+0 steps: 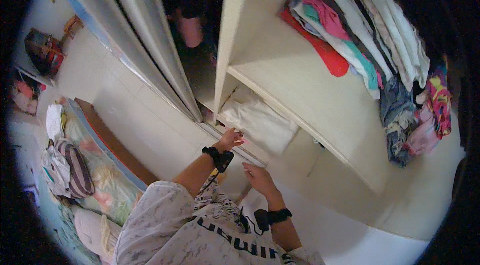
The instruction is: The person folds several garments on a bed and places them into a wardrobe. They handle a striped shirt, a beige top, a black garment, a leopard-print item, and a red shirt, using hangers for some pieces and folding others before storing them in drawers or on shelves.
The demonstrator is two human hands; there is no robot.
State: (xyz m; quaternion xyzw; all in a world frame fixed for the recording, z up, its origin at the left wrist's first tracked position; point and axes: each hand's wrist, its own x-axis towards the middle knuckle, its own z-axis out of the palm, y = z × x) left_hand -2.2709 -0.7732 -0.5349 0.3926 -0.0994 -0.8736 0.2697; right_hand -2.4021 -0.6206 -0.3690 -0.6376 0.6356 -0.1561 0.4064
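My left hand (231,139) is at the front of the wardrobe's low compartment, its fingers apart and nothing visible in them. Just beyond its fingertips lies a white, soft-looking bundle (262,122), perhaps folded cloth or a bag, on the compartment floor. A small pink patch shows by the fingers, too blurred to name. My right hand (260,179) hangs in the air nearer my body, fingers loosely extended and holding nothing. Above the bundle runs a cream wardrobe shelf (311,103). Both wrists wear black straps with small devices and cables.
Hanging clothes (360,32) fill the upper right, above the shelf. Sliding door panels (150,39) stand at the left, beside a dark compartment holding a pink item (190,31). A bed (108,190) with clothes and a striped cloth (75,169) lies left, its brown edge (112,141) bordering the tiled floor (131,103).
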